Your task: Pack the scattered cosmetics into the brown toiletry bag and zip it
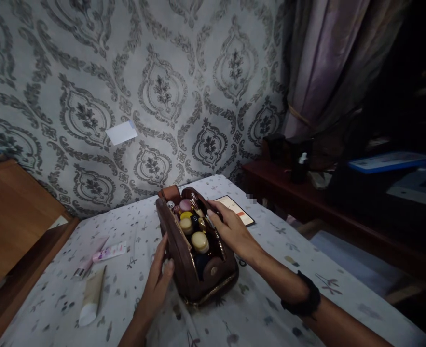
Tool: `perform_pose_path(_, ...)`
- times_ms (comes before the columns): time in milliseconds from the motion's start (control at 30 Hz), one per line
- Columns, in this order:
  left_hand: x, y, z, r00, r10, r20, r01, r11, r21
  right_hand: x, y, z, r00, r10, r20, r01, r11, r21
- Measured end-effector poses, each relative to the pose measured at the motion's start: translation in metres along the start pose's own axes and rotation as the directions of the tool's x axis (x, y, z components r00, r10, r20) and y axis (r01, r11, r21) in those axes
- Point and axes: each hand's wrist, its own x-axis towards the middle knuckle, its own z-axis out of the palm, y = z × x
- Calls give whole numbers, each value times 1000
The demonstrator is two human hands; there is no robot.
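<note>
A brown zippered bag (184,270) lies open on the patterned cloth, filled with several small jars, tubes and cosmetics. A round cream-lidded jar (200,242) sits near its middle, with a yellow item (186,216) and a pink item (185,205) farther back. My left hand (157,274) rests against the bag's left side, fingers apart and holding nothing. Along the right rim of the opening lies my right hand (230,229), its fingers reaching over the edge; whether they grip the rim or an item inside is unclear.
A lit phone (236,210) lies behind my right hand. On the left of the cloth (133,231) are a beige tube (92,295), a pink-and-white tube (110,252) and a pinkish slim item (86,264). A dark red shelf (270,179) stands at the right.
</note>
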Motion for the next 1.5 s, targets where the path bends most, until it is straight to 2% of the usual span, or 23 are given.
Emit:
perform_pose_path(233, 0, -1, 1, 999, -20, 29, 21, 1000, -22, 0, 1, 1, 1000, 23, -8, -23, 1000, -9)
perform_pose_path(400, 2, 1, -2, 999, 46, 20, -44, 996, -71, -1, -1, -5, 1000, -16, -18, 15, 998, -62)
perform_pose_path(500, 4, 4, -4, 995, 91, 27, -88, 990, -108, -7, -11, -4, 990, -137, -33, 131, 980, -149)
perform_pose_path(600, 3, 4, -9, 995, 95, 38, -90, 990, -108, -14, -25, 3, 956, -294, -26, 281, 933, -224)
perform_pose_path(767, -3, 3, -24, 988, 118, 100, -115, 993, -27, -24, -46, 17, 890, -452, 52, 452, 865, -220)
perform_pose_path(867, -7, 1, -41, 988, 119, 96, -127, 989, 82, -30, -61, 23, 873, -481, 82, 488, 857, -166)
perform_pose_path(967, -8, -9, -63, 995, 98, 0, -95, 967, 236, -40, -78, 31, 874, -485, 32, 485, 864, -135)
perform_pose_path(1033, -6, -17, -79, 992, 90, -83, -50, 918, 394, -48, -88, 40, 860, -510, -14, 506, 855, -114)
perform_pose_path(1133, -1, -30, -107, 977, 101, -185, 30, 802, 596, -60, -97, 60, 804, -595, 10, 595, 803, -47)
perform_pose_path(1233, 4, -38, -137, 958, 99, -271, 110, 743, 660, -73, -96, 88, 757, -645, 104, 643, 764, 62)
perform_pose_path(1267, 5, -40, -147, 948, 95, -304, 142, 727, 671, -78, -94, 98, 758, -637, 143, 629, 771, 103)
perform_pose_path(1367, 6, -44, -175, 904, 79, -421, 252, 697, 672, -94, -83, 126, 770, -520, 370, 483, 854, 196)
perform_pose_path(1500, 2, -60, -205, 812, 26, -583, 402, 699, 591, -113, -59, 158, 817, -230, 529, 147, 970, 194)
